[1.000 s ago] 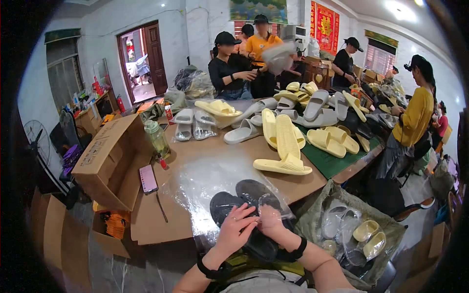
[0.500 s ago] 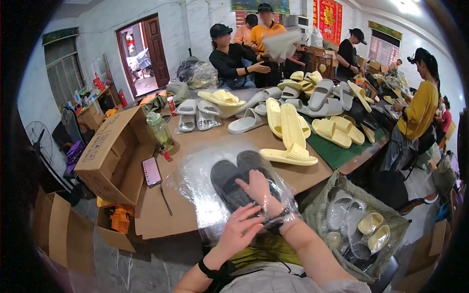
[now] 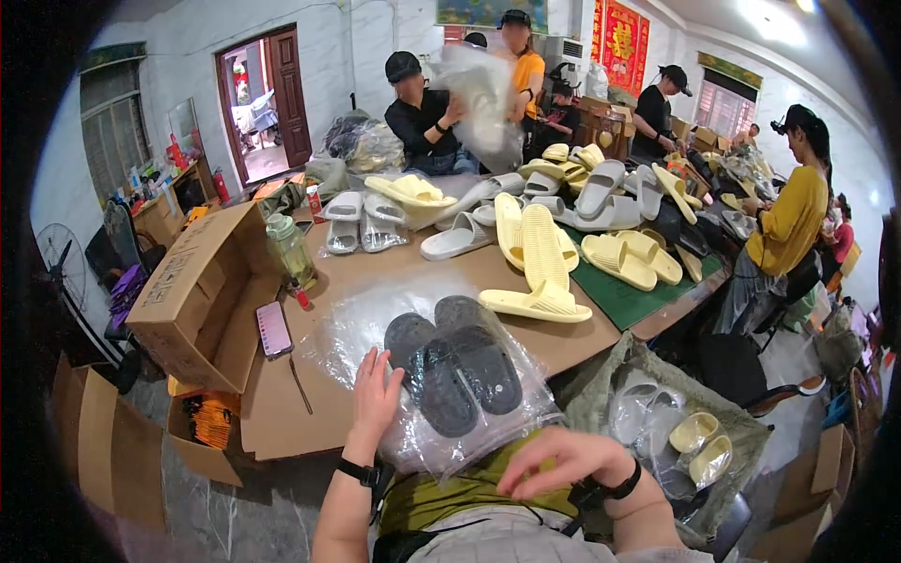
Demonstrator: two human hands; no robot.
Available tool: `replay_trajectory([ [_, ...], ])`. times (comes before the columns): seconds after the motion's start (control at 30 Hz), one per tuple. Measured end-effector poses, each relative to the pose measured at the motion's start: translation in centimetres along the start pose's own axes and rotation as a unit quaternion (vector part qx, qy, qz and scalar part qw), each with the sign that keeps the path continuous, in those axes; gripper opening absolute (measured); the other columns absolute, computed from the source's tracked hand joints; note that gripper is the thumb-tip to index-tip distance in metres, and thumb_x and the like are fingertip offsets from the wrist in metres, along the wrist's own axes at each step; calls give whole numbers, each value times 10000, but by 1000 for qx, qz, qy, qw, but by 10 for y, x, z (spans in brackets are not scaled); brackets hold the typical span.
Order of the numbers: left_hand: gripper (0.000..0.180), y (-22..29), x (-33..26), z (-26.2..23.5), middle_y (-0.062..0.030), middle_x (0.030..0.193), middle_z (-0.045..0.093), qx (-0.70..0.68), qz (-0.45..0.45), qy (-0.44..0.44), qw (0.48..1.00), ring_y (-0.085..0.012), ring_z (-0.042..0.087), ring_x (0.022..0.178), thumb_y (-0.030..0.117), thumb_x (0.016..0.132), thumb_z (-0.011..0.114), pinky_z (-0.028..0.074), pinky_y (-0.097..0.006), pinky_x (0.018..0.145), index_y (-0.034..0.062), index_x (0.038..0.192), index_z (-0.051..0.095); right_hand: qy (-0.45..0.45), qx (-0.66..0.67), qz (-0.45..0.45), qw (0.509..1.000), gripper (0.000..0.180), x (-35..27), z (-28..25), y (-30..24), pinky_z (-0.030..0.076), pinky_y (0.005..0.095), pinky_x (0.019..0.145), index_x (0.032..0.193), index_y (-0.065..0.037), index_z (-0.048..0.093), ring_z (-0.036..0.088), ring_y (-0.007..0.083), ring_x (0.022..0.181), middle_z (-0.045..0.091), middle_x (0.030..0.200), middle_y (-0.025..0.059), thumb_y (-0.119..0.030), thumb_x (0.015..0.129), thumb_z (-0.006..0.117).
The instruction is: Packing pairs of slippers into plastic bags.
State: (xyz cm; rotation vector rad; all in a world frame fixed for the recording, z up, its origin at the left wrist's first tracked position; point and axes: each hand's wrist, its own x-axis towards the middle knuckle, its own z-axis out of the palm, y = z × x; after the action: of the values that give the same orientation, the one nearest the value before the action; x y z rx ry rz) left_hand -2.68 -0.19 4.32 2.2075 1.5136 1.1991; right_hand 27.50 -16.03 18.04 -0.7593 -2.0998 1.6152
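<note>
A pair of dark grey slide sandals [image 3: 449, 387] lies inside a clear plastic bag [image 3: 352, 314] at the table's near edge. My left hand [image 3: 377, 394] rests on the bag's left side with its fingers stretched out, beside the left sandal. Just off the bag's near right corner, above my lap, my right hand [image 3: 568, 462] hangs with loosely bent fingers and nothing in them. Beyond the bag lie yellow slides [image 3: 535, 302], one pair partly stacked.
An open cardboard box [image 3: 192, 298], a phone [image 3: 274, 328] and a glass jar [image 3: 291, 251] stand left. Grey and yellow slides heap at the back. A green sack [image 3: 751, 441] with bagged slides sits right. Across the table, a person [image 3: 418, 122] handles a plastic bag [image 3: 479, 98].
My right hand has come out of the bag and drawn back toward me, to the right. My left hand has shifted left along the bag. The person opposite has raised a plastic bag.
</note>
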Motion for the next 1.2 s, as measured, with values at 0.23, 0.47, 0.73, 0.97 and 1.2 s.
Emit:
replay_trajectory([
  [0.23,476,-24,-11,27,-256,1401,515,83,7,-1,997,-421,465,1302,281,1004,510,366,-480,1093,-2,1386,482,422,-241,67,871,358,70,-53,42,542,356,730,1005,-31,721,681,265,794,698,884,132,-365,876,728],
  [0.47,512,-13,-8,28,-260,1424,501,46,-15,-27,998,-419,438,1343,319,993,531,324,-485,1128,-10,1383,490,393,-451,194,778,665,148,-65,135,554,423,797,936,28,661,688,352,887,685,914,200,-608,760,740],
  [0.73,549,-24,-11,24,-260,1426,498,78,3,-10,997,-424,445,1334,327,986,541,316,-480,1131,-31,1397,475,417,-447,169,773,365,190,-59,143,566,462,758,905,0,647,696,351,840,685,891,175,-350,804,678],
  [0.97,534,-10,-2,31,-258,1319,560,84,-10,-25,996,-426,501,1225,265,918,598,373,-493,1075,-35,1349,502,462,-404,205,762,289,194,-69,149,549,484,738,857,-21,671,690,369,860,694,924,197,-305,814,635],
  [1.2,644,-4,-6,23,-298,1503,380,97,-13,-61,993,-429,369,1391,264,948,574,277,-473,1166,-55,1468,365,471,-411,72,777,252,171,-66,163,535,483,728,852,-29,629,663,364,831,660,840,171,-279,825,617],
])
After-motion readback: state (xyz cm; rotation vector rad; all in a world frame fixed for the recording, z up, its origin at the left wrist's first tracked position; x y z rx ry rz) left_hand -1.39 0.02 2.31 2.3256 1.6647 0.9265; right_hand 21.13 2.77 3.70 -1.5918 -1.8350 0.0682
